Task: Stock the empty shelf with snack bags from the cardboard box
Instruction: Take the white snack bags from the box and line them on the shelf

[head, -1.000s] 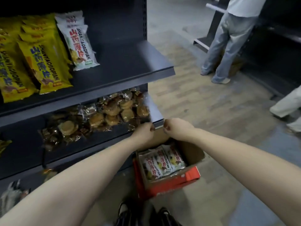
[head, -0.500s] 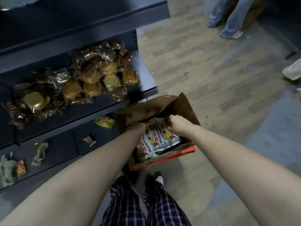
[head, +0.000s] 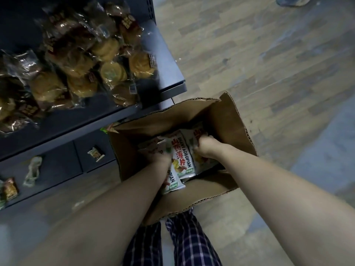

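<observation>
An open cardboard box (head: 233, 120) stands on the floor beside the shelf unit, its flaps up. Inside lie white snack bags (head: 181, 156) with red lettering. Both my hands are down in the box. My left hand (head: 161, 157) closes on a bag at the left side of the pile. My right hand (head: 204, 148) grips the top edge of another white bag on the right. The fingertips of both hands are partly buried among the bags.
A dark metal shelf (head: 171, 81) at upper left holds several clear packs of round pastries (head: 107, 73). Small packets (head: 96, 153) lie on the lower shelf. Wood-pattern floor (head: 269, 54) stretches to the right. My plaid trouser legs (head: 172, 239) stand just behind the box.
My view has tilted further down and closer to the box. Both hands went from the box's rim down onto the bags and closed on them.
</observation>
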A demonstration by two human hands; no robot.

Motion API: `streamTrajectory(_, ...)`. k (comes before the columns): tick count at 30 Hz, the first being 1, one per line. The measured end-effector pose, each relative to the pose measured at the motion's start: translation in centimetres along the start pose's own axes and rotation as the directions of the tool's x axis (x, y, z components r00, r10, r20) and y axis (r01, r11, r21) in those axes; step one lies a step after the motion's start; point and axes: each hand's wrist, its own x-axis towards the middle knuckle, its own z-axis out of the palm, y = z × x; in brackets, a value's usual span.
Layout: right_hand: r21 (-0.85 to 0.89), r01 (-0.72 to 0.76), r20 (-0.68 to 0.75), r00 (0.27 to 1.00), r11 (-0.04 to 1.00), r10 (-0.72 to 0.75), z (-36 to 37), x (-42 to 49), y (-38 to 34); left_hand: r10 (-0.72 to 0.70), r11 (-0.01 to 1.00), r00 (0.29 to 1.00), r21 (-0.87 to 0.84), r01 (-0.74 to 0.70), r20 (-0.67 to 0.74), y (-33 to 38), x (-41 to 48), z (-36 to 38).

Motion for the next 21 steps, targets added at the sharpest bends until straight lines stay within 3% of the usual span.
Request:
streamTrajectory(7,0.029,0.006,0.036,0.999,1.000,-0.007,1.0,2.8,-0.4,-0.017,0.983,1.000,0.185,0.017,-0.002,-0.1,2.7,0.2)
streamTrajectory(10,0.082,-0.024,0.014,1.000,0.996,0.023,1.6,3.5,-0.3,-0.066,0.990,0.995,0.120,0.074,-0.069,-0.8,4.6,0.8)
streamTrajectory(13,0.107,-0.043,-0.009,0.999,0.993,0.044,1.6,3.8,-0.3,-0.107,0.989,0.993,0.093,0.111,-0.045,-0.6,4.0,0.4)
streamTrajectory(18,0.147,-0.047,-0.083,0.995,0.988,0.060,0.3,2.3,-0.4,-0.064,0.994,0.981,-0.099,0.046,-0.184,-1.0,2.9,0.8)
streamTrajectory(21,0.259,-0.029,-0.089,0.995,0.965,0.053,-0.6,0.9,-0.5,-0.033,0.999,0.959,-0.047,0.020,-0.280,-0.4,0.7,0.7)
